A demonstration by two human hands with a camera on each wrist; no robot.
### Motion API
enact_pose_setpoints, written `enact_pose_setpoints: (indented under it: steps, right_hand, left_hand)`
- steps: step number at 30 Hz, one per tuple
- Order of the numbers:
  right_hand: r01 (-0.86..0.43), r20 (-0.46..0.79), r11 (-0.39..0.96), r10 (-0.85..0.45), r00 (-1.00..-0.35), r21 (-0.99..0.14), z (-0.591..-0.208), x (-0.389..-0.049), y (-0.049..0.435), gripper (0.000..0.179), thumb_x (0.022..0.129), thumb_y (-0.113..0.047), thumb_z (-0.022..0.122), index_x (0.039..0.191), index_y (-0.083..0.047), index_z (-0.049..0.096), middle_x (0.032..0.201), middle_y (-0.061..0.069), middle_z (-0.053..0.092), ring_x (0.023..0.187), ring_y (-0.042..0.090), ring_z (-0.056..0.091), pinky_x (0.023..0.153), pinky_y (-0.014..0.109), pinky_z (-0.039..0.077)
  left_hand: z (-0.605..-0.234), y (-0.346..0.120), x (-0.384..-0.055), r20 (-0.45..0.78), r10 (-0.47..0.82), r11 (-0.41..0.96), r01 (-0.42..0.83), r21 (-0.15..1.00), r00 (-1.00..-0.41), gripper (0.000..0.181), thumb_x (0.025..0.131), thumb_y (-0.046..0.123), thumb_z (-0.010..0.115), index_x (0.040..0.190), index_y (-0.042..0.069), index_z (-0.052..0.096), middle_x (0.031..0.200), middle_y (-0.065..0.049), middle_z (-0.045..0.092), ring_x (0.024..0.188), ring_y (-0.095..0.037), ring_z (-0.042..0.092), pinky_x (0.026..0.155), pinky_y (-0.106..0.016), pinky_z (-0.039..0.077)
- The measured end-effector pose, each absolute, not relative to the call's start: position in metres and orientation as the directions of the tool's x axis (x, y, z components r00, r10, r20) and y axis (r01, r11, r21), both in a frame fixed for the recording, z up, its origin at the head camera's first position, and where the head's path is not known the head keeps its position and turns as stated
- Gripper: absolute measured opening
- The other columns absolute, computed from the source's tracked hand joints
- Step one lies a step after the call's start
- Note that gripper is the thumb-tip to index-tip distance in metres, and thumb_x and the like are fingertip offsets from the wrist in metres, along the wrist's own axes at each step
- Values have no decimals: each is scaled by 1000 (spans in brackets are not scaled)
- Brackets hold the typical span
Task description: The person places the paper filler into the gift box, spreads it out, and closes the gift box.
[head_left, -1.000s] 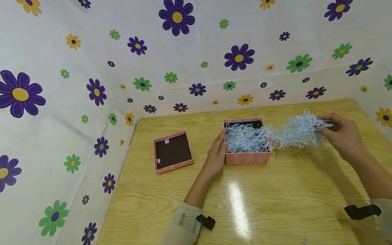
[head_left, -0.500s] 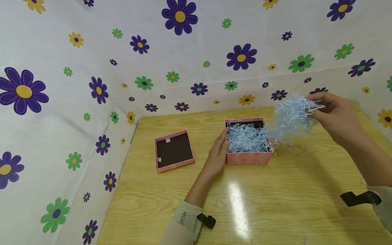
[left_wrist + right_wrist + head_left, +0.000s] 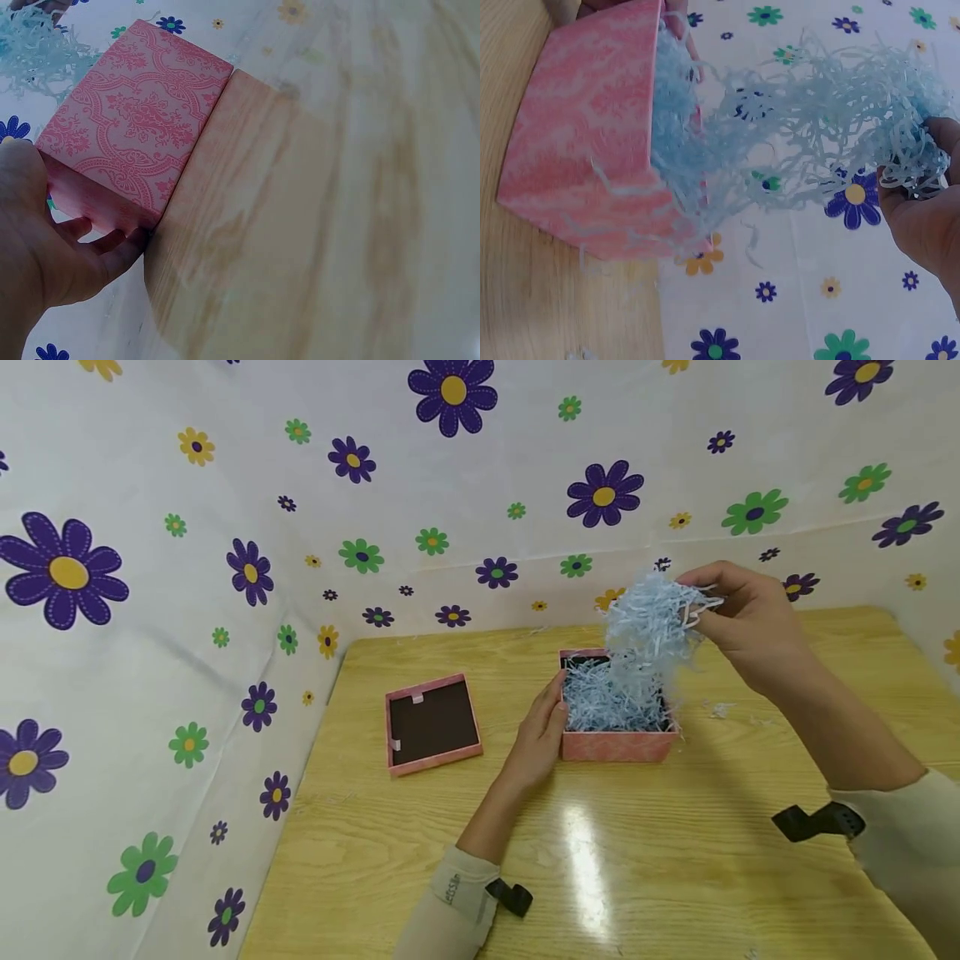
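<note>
Toward the far left corner of the yellowish wood-grain tabletop (image 3: 360, 852), I have a shallow square pink lid (image 3: 435, 724), lying with its dark inner face up. Right of it my feed shows the left hand (image 3: 536, 743), its fingers resting extended against the left wall of an open, pink-patterned rectangular box (image 3: 618, 747). The box stands upright near the middle of the tabletop's far edge, with pale blue shredded filling (image 3: 594, 702) inside it. Above the box's right part I see a loose clump of pale blue shreds (image 3: 649, 617), strands trailing toward the opening. The right hand (image 3: 756, 625) pinches that clump between thumb and fingers. Further right, a few stray shreds (image 3: 721, 710) lie between the box and the tabletop's right edge.
</note>
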State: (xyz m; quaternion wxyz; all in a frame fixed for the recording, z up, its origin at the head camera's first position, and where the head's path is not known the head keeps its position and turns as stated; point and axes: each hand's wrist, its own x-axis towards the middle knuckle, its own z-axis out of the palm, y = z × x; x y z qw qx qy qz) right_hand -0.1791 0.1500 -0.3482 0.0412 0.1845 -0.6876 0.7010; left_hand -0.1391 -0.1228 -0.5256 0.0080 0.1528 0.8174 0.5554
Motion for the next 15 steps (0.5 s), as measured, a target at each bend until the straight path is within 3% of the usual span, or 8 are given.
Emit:
enact_pose_setpoints:
  steps: [3,10,15]
  right_hand:
    - [-308,308,-37,-218,-926,-951,-356,-182,140,28,97,15,62,119,1,73,110,7,69,82,12,70,72,18,59]
    - [-303,240,265,-245,-939,-915,-404,-185,129,29,96,12,63,123,3,70,105,-13,70,75,10,63,62,20,54]
    - [-307,206,371,-288,-935,-876,-430,-184,126,31,96,9,66,126,2,69,114,3,70,76,12,57,62,20,50]
  left_hand:
    - [-525,-122,-140,158,261,336,243,910,-952,55,118,36,32,171,36,19,174,12,20,160,-17,21,127,-55,25]
    - [-525,-121,-140,147,257,359,235,903,-955,56,117,40,32,171,35,17,175,4,22,161,-20,21,127,-56,24]
    - [-524,-122,-140,143,249,368,230,901,-958,56,117,41,32,171,35,17,175,6,21,161,-19,20,128,-54,23]
